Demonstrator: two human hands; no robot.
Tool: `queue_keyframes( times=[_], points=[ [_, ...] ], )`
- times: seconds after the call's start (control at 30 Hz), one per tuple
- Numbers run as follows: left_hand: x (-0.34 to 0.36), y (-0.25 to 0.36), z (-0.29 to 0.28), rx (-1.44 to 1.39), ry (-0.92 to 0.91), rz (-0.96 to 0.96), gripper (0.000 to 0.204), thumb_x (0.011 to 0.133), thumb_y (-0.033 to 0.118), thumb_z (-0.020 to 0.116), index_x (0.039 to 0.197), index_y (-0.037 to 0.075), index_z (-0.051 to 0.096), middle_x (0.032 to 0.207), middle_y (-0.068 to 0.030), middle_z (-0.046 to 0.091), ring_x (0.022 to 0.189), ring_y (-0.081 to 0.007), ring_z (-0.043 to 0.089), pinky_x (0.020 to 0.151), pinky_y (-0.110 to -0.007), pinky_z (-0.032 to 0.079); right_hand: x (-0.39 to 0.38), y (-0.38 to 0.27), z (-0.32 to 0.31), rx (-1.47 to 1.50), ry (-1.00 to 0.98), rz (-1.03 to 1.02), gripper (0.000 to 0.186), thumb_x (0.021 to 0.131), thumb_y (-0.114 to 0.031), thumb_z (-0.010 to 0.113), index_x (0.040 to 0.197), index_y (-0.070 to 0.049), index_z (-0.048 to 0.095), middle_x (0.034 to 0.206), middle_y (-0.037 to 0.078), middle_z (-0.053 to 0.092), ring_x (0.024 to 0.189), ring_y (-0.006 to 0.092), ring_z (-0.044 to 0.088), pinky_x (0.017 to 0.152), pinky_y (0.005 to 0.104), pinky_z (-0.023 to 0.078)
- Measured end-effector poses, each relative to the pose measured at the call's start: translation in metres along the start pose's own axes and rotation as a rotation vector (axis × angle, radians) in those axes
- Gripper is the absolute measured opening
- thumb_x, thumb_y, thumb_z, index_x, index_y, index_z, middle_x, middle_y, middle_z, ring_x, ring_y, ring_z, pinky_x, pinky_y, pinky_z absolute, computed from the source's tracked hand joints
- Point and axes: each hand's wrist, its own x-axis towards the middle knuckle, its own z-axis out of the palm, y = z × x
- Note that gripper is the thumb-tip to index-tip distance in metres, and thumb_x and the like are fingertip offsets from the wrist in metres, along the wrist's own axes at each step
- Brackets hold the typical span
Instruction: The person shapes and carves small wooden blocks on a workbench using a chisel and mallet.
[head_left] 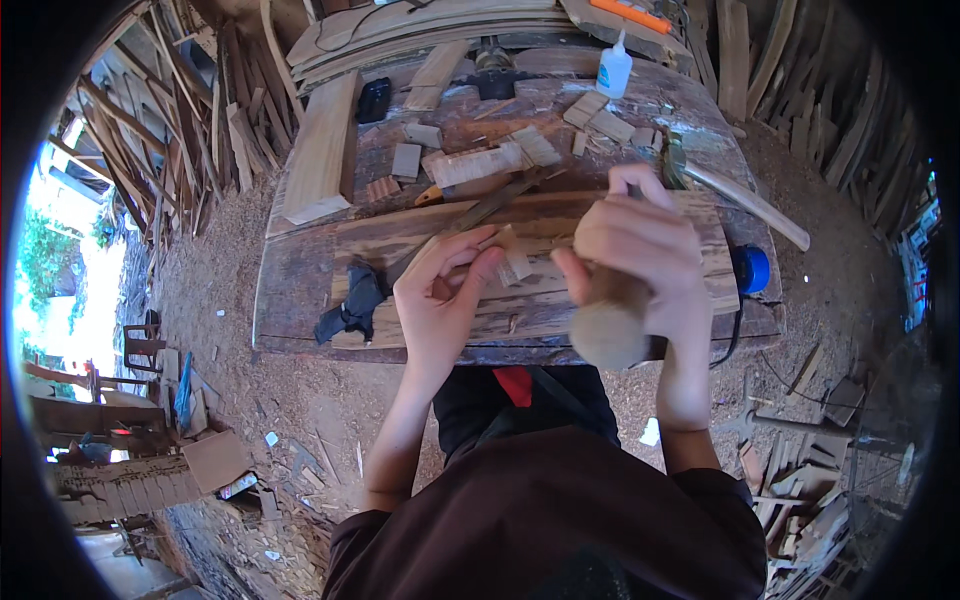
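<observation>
My left hand (440,290) is closed, its thumb and fingers pinching a small pale piece of wood (517,262) over a long board on the workbench. To its right, my right hand (645,245) is curled around a thick wooden tool handle (610,335) with a round butt end toward me. Motion blurs this hand, and the tool's far end is hidden. A long narrow blade (490,205) lies slantwise beyond my left hand. Left of that hand is a black-wrapped handle (350,308), apparently belonging to the blade.
Small wood blocks (480,165) lie across the bench (290,290). A hammer (750,205) rests at the right, above a blue round object (750,269). Farther back are a white glue bottle (614,70), a black case (373,100) and a thick plank (325,150). Sawdust and offcuts litter the floor.
</observation>
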Motion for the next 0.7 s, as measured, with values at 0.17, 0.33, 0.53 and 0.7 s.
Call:
queue_keyframes(
  times=[0.17, 0.33, 0.53, 0.7],
  points=[
    [-0.002, 0.002, -0.008, -0.144, 0.229, 0.039, 0.028, 0.088, -0.004, 0.066, 0.115, -0.005, 0.06, 0.101, -0.0093, 0.065, 0.093, -0.0136, 0.066, 0.077, -0.023, 0.055, -0.031, 0.003, 0.003, -0.231, -0.402, 0.039, 0.038, 0.062, -0.02, 0.078, 0.093, -0.01, 0.06, 0.098, 0.006, 0.049, 0.103, 0.0282, 0.048, 0.095, 0.048, 0.035],
    [-0.003, 0.006, -0.008, -0.265, 0.246, 0.033, 0.028, 0.088, -0.003, 0.066, 0.115, -0.005, 0.059, 0.101, -0.0105, 0.068, 0.092, -0.0133, 0.066, 0.078, -0.024, 0.054, -0.042, -0.018, -0.003, -0.092, -0.553, 0.351, 0.07, 0.057, -0.013, 0.083, 0.121, -0.009, 0.055, 0.124, 0.013, 0.045, 0.13, 0.0376, 0.037, 0.115, 0.0542, 0.022],
    [-0.009, 0.029, -0.006, -0.421, 0.06, -0.106, 0.027, 0.088, -0.002, 0.066, 0.115, -0.005, 0.059, 0.105, -0.0122, 0.068, 0.096, -0.0128, 0.065, 0.082, -0.025, 0.054, -0.033, -0.025, -0.007, 0.115, -0.452, 0.311, 0.094, 0.066, -0.02, 0.083, 0.146, -0.009, 0.035, 0.152, 0.016, 0.03, 0.142, 0.0372, 0.025, 0.115, 0.0521, 0.022],
    [-0.005, 0.035, 0.005, -0.254, 0.034, 0.015, 0.026, 0.088, -0.003, 0.066, 0.113, -0.005, 0.06, 0.103, -0.0121, 0.069, 0.095, -0.0123, 0.065, 0.081, -0.023, 0.053, -0.036, -0.028, 0.026, 0.127, -0.282, 0.34, 0.09, 0.071, -0.027, 0.081, 0.146, -0.008, 0.035, 0.146, 0.017, 0.037, 0.136, 0.0361, 0.035, 0.113, 0.0505, 0.027]
  ],
)
